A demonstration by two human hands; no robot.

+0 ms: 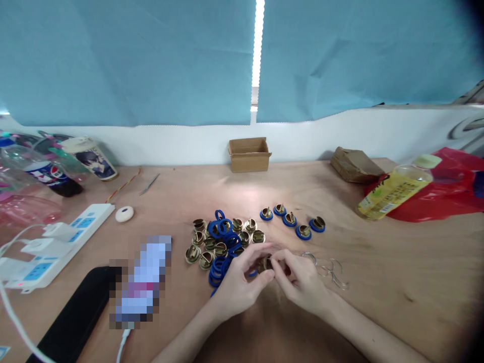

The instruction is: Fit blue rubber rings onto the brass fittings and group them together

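My left hand (242, 280) and my right hand (302, 277) meet over the table, both closed on a round brass-coloured metal piece (263, 263). The fingers cover much of it. A bit of blue shows beneath my left hand. Loose blue rings (216, 272) lie just left of that hand, among several bare brass-coloured pieces (206, 259) with upright prongs. Beyond my right hand, several similar pieces (303, 231) sit with blue rings around their bases. Thin silvery metal rings (333, 272) lie to the right of my right hand.
A small open cardboard box (249, 161) stands against the wall. To the right are a brown package (355, 165), a yellow-labelled bottle (395, 191) and a red bag (419, 201). At left lie a power strip (91, 219), a phone (145, 282), a black case (81, 307) and bottles (53, 176).
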